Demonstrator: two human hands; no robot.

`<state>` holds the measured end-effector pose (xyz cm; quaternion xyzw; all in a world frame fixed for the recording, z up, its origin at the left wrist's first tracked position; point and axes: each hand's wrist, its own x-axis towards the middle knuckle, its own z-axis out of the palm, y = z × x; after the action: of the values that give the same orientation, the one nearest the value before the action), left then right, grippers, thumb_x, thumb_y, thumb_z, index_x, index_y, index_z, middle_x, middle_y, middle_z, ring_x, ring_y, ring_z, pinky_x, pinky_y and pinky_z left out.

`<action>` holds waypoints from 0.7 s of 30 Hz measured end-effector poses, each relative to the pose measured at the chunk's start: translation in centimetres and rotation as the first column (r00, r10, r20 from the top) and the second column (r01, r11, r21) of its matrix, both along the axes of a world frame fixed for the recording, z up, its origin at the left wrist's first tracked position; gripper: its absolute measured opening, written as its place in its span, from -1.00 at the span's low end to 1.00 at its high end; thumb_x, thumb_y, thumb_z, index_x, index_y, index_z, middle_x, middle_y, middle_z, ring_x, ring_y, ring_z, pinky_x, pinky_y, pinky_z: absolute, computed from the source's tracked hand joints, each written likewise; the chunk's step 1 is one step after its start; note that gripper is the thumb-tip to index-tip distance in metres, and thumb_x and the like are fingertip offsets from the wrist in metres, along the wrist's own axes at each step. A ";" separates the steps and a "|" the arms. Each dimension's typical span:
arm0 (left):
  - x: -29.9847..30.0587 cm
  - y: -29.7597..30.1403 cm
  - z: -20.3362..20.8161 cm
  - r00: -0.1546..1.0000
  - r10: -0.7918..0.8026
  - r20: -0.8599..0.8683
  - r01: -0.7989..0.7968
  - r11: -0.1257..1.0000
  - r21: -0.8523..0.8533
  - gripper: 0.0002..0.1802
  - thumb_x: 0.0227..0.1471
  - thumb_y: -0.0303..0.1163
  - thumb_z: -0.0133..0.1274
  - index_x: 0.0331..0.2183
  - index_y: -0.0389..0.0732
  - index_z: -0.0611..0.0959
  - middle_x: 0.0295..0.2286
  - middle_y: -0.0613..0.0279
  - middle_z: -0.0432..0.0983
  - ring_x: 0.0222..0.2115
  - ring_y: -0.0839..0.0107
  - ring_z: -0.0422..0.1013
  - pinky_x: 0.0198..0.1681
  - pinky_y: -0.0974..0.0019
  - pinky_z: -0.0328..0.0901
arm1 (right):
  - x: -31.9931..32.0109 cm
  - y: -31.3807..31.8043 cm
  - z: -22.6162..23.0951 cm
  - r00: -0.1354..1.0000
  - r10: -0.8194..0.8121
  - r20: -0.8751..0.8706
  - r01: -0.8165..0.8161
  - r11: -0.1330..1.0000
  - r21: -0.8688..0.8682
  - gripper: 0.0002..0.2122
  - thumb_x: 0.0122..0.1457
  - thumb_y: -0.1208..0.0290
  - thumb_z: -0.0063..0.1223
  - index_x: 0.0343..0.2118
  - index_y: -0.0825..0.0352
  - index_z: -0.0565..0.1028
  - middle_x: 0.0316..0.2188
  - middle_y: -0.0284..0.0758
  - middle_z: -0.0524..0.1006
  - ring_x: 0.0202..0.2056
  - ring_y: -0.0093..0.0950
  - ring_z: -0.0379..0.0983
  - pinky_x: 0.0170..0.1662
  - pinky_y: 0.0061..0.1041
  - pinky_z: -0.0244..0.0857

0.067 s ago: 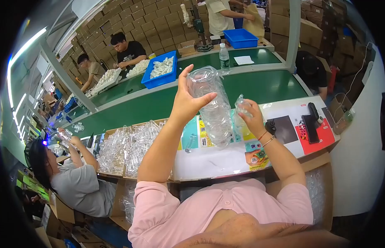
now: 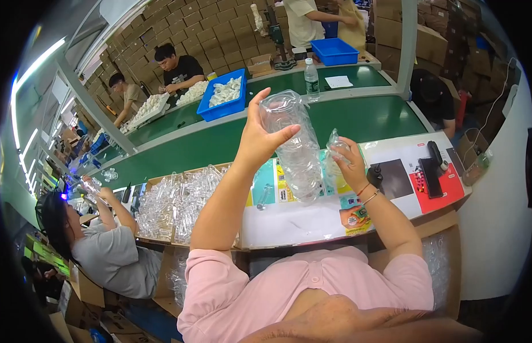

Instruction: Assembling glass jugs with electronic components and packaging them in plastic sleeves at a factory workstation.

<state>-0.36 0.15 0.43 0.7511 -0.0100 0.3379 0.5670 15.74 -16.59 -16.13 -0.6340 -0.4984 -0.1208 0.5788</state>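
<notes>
Clear plastic everywhere, and here's the latest: the small clear piece (image 2: 337, 147) in the right hand (image 2: 351, 161) has come round a touch, its pointed tip riding slightly higher than an instant ago. The left hand (image 2: 260, 137) has barely stirred, and neither has the tall clear cylinder (image 2: 300, 163) in its hold. A tiny adjustment, then; in effect only the right side is moving, and the two objects stay apart, one to each hand.

Now the grips! Left hand spread wide, thumb across the cylinder's near side, palm against its left edge, the far fingers partly hidden. Right hand curled in, thumb and fingers pinching the small piece, just beside the cylinder. That cylinder leans, upper end toward the green belt (image 2: 366, 123), lower end over the white tabletop (image 2: 286, 226); whether it touches down, one cannot tell. To its left, a loose clear piece (image 2: 264, 196) lies near the packed cardboard trays (image 2: 174, 220).
</notes>
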 end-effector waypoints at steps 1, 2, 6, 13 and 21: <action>0.3 -0.4 0.1 1.000 0.007 0.004 -0.007 1.000 -0.006 0.04 -0.34 -0.35 0.32 0.10 -0.21 0.03 -0.11 0.04 0.29 -0.08 0.25 0.27 0.00 0.23 0.17 | 0.4 -0.4 0.2 1.000 0.007 0.004 -0.007 1.000 -0.006 -0.81 0.07 0.43 0.01 -0.23 0.24 0.51 -0.06 -0.20 0.32 -0.03 -0.30 0.25 0.03 -0.42 0.11; 0.6 -0.8 0.2 1.000 0.022 -0.003 -0.022 0.999 -0.034 -0.02 -0.34 -0.35 0.32 0.07 -0.22 0.10 -0.14 0.07 0.31 -0.09 0.29 0.28 -0.01 0.25 0.18 | 0.9 -0.8 0.6 0.997 -0.047 0.063 0.048 0.999 -0.003 -0.82 0.08 0.42 -0.01 -0.24 0.27 0.51 -0.06 -0.20 0.33 -0.04 -0.31 0.26 0.03 -0.43 0.11; 1.5 -0.6 0.3 0.998 0.007 -0.056 -0.008 1.000 -0.029 -0.23 -0.33 -0.37 0.32 -0.05 -0.24 0.31 -0.19 0.10 0.40 -0.16 0.34 0.36 -0.08 0.32 0.26 | 1.8 -1.3 3.7 0.999 -0.048 0.007 0.047 0.990 0.136 -0.81 0.13 0.40 -0.07 -0.26 0.35 0.49 -0.09 -0.22 0.38 -0.06 -0.33 0.29 0.03 -0.47 0.11; 1.7 0.6 5.1 0.972 -0.018 0.233 0.067 0.977 -0.204 -0.41 -0.25 -0.46 0.25 -0.12 -0.27 0.38 -0.25 0.15 0.44 -0.22 0.38 0.39 -0.13 0.34 0.30 | 2.7 -2.2 13.6 0.997 -0.069 -0.043 0.081 0.816 0.572 -0.81 0.20 0.46 -0.21 -0.25 0.40 0.46 -0.15 -0.24 0.43 -0.10 -0.49 0.33 0.00 -0.57 0.15; 0.2 2.1 12.4 0.896 0.039 0.443 0.026 0.990 -0.140 -0.47 -0.11 -0.32 0.15 -0.09 -0.25 0.36 -0.22 0.21 0.39 -0.18 0.36 0.33 -0.07 0.29 0.22 | 1.0 -3.3 18.2 0.989 0.143 -0.048 -0.135 0.981 0.139 -0.70 0.12 0.49 -0.14 -0.05 0.35 0.33 -0.24 -0.28 0.44 -0.28 -0.63 0.35 -0.23 -0.70 0.23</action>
<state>-0.12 2.28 12.84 0.6120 -0.1126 0.5021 0.6006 16.77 -19.85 2.03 -0.5602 -0.5151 -0.0950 0.6417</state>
